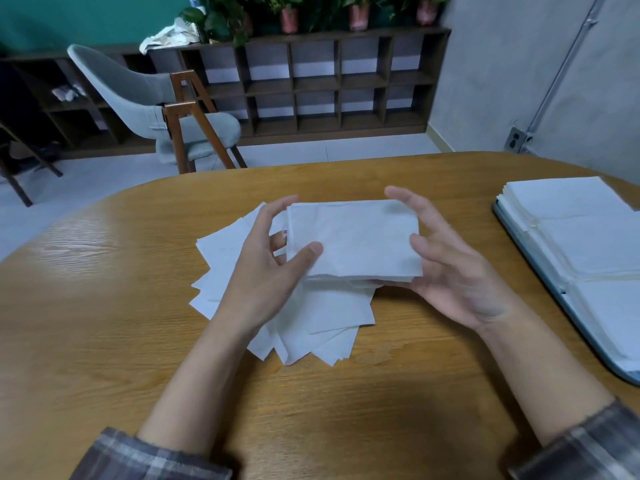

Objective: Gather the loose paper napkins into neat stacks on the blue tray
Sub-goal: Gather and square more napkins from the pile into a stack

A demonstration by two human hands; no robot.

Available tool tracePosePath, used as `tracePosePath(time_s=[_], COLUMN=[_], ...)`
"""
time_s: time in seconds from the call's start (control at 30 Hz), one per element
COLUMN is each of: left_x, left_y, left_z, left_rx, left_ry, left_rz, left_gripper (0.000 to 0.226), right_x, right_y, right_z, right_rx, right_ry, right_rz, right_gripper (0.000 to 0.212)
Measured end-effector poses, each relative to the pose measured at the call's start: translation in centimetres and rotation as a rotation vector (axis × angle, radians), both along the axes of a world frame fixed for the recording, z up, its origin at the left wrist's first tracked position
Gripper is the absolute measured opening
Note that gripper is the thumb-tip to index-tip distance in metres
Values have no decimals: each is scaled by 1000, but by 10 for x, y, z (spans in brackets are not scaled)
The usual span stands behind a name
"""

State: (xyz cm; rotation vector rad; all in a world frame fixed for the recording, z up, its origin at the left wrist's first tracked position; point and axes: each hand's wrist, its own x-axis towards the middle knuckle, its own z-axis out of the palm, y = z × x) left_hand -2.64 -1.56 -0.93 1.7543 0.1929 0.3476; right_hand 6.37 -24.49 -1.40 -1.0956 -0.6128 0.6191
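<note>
no legible text, labels, brands, numbers or signs, napkins (353, 237) blank white, blue tray (596, 334) unmarked

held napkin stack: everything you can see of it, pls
The held stack is white, square, soft paper napkins, several layers thick with roughly aligned edges, lying nearly flat above the loose pile. The left hand grips its left side, thumb on top; the right hand supports its right edge from below, fingers spread.

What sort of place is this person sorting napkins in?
Likely an office break room or café-style lounge: a rounded wooden table, a long dark wooden cubby shelf topped with potted green plants, and a pale green upholstered chair with wooden legs.
</note>
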Motion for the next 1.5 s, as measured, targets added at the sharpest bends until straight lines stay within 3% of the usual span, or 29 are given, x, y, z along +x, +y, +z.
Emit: tracePosePath(time_s=[0.07,0.17,0.23,0.37,0.5,0.63,0.77,0.93,1.07,1.2,1.37,1.5], left_x=[1,1,3,7,9,9,8,7,5,1,0,1], left_y=[1,0,0,6,14,15,13,12,7,-2,-5,-6], left_z=[-2,-4,-6,-20,-29,-27,-26,-21,-13,-8,-8,-10], left_rx=[54,85,120,496,666,672,677,734,665,580,589,542], left_ry=[-13,-39,-33,37,118,115,15,-137,-213,-298,-311,-334], left_rz=[-19,-74,-74,72,33,-60,-139,-137,-152,-99,-103,-85], left_gripper=[57,61,66,65,56,55,33,23,13,12,9,4], right_x=[1,2,4,9,12,14,13,10,9,5,-2,-7], right_y=[0,6,8,6,6,4,4,4,5,7,10,14], right_z=[-1,-6,-11,-17,-19,-21,-20,-17,-17,-13,-15,-15], right_rx=[-14,-110,-193,-385,-423,-429,-425,-394,-378,-313,-274,-285], right_ry=[-4,-47,-130,-395,-436,-422,-420,-442,-460,-483,-470,-479], right_rz=[6,-149,-279,-586,-700,-747,-752,-746,-690,-547,-356,-366], right_gripper=[50,28,32,34,35,36,36,36,39,22,50,23])
